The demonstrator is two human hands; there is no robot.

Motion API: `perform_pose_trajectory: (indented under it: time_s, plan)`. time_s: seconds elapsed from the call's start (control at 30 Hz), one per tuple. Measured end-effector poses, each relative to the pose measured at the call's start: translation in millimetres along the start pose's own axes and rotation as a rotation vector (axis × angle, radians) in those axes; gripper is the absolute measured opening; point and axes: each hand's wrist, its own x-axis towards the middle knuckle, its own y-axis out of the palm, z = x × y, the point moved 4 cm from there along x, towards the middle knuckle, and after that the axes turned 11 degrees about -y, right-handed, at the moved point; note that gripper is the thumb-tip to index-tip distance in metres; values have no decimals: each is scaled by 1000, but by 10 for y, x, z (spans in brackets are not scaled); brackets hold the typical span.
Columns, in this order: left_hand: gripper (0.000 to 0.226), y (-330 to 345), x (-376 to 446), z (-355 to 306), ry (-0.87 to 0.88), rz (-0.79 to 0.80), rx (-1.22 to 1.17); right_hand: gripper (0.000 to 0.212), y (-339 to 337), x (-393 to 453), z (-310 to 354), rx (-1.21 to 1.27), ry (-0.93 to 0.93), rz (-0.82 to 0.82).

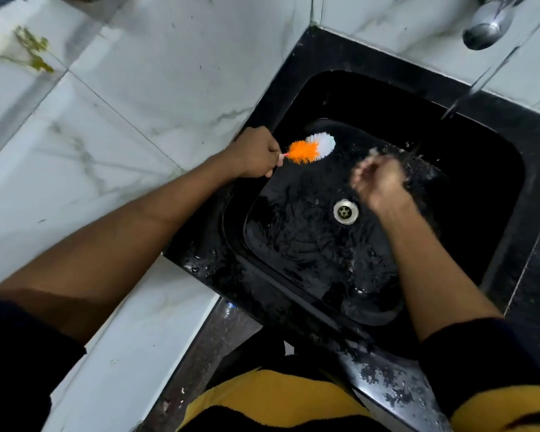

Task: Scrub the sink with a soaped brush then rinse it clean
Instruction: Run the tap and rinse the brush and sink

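Rinse under way at the black sink (496, 157): my left hand (256, 154), fingers wrapped tight around the thin handle, holds the brush (309, 148) above the basin's left wall, well to the left of the drain (345, 211) and clear of the wet floor. My right hand (379, 179) works just above and to the right of the drain, where the stream (468, 88) from the chrome tap (488, 28) lands; it is smeared by motion, so I cannot tell whether those fingers are spread or curled (they carry nothing that I can make out). I judge the scrubbing finished or nearly so, with the water now being pushed around the basin by hand. The next move, as I read it, calls for sweeping water into the corners farthest from the drain and along the rim, then running the brush itself under the tap. The basin is glossy and dark, square with rounded corners, its floor rippled with a thin sheet of water and beaded at the near rim. The drain is a small bright metal ring with holes. The bristles are soft and splayed, orange near the handle, white at the tip. White veined marble tiles (122, 120) surround the sink to the left.
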Motion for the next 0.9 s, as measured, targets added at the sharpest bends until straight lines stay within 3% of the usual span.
perform_pose_trajectory:
  time_s: [0.07,0.13,0.23,0.3,0.4,0.47,0.57,0.63,0.7,0.8,0.9]
  plan:
    - [25,39,11,-8,-7,13,-3,28,128,-316,-385,-253,11,173]
    - [24,75,20,-28,-14,15,9,22,248,-656,-875,-611,-1,471]
    - [23,106,29,-53,-20,36,13,28,232,-1029,-1471,-725,237,686]
    - [23,107,32,-63,-19,36,15,23,158,-1023,-1487,-808,221,669]
    - [24,121,27,-67,-18,34,15,27,-27,-712,-1137,-676,184,478]
    - [24,148,26,-59,-18,36,15,28,-164,-449,-755,-482,176,328]
    - [24,196,30,-31,-28,41,12,31,-286,-43,-266,40,187,81]
    - [25,223,20,-34,-26,40,20,34,-311,177,-33,190,145,-28]
    - [25,251,14,-52,-16,40,30,38,-244,293,137,291,121,-19]
    - [25,282,15,-62,-21,46,29,34,-71,228,273,329,85,129]
    - [26,307,27,-59,-27,46,32,25,-123,-82,89,-6,31,275]
